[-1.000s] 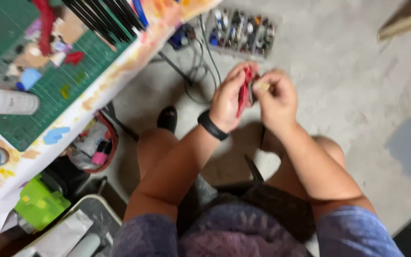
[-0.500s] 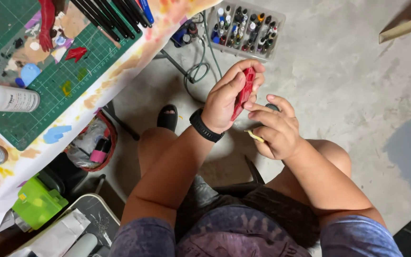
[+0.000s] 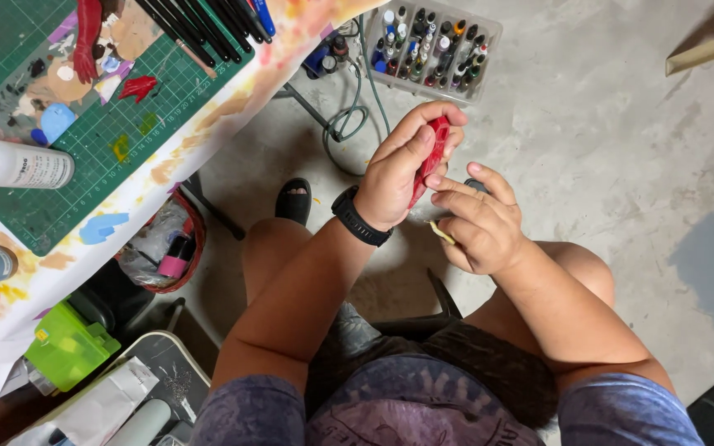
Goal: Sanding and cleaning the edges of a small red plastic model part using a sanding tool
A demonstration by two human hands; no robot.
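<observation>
Head view, looking down past the knees to a concrete floor (image 3: 605, 149).

Left hand (image 3: 402, 169), centre of frame, slightly above the middle: grip closed around a red flat piece (image 3: 433, 157), thumb on the near face, fingers wrapped over the top edge. The piece stands roughly upright, tilted a little toward the right of the frame. A black wristband (image 3: 361, 216) sits on this wrist.

Right hand (image 3: 477, 223), just right of and below the left: fingers curled, fingertips touching the lower edge of the red flat piece. A thin pale stick (image 3: 442, 234) pokes out from under the curled fingers toward the left; this grip is closed on it. A small dark object shows behind the knuckles; cannot tell what it is.

Surroundings:
- Upper left of frame: surface carrying a green cutting mat (image 3: 126, 124) with paint smears, small red scraps (image 3: 138, 87), a row of dark markers (image 3: 200, 25) and a white bottle (image 3: 14, 165) lying on its side at the left edge.
- Top centre, on the floor: clear tray of small paint bottles (image 3: 435, 45), well apart from the hands. A green cable (image 3: 349, 116) loops beside it.
- Lower left: lime-green box (image 3: 68, 347) under the surface edge; a bin with a red rim (image 3: 163, 248) near it.
- A black sandal (image 3: 293, 200) shows on the floor left of the left forearm.
</observation>
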